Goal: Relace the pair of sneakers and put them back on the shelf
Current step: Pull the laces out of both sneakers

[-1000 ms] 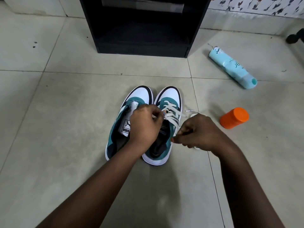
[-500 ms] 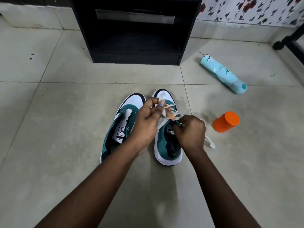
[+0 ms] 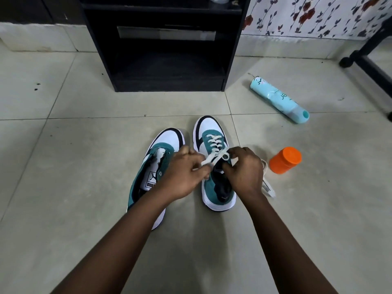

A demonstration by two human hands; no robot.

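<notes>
Both hands, left hand (image 3: 185, 175) and right hand (image 3: 244, 170), have lowered, fingers pinching the lace (image 3: 214, 159) (right sneaker (image 3: 214, 132)).

A home: tiled floor (image 3: 63, 166), floral wallpaper (image 3: 318, 15), black shelf unit (image 3: 101, 60).

Both bare forearms enter from the near edge and converge toward the centre of the view. The left hand (image 3: 184, 175) is positioned back-up, with its fingers (image 3: 186, 151) curled and pinching a white lace (image 3: 214, 159). The right hand (image 3: 244, 169) lies just right of it, also back-up, with its fingers curled round the other part of the same lace. The two hands are close together, knuckles nearly touching. Both wrists are roughly straight, in line with the forearms.
</notes>
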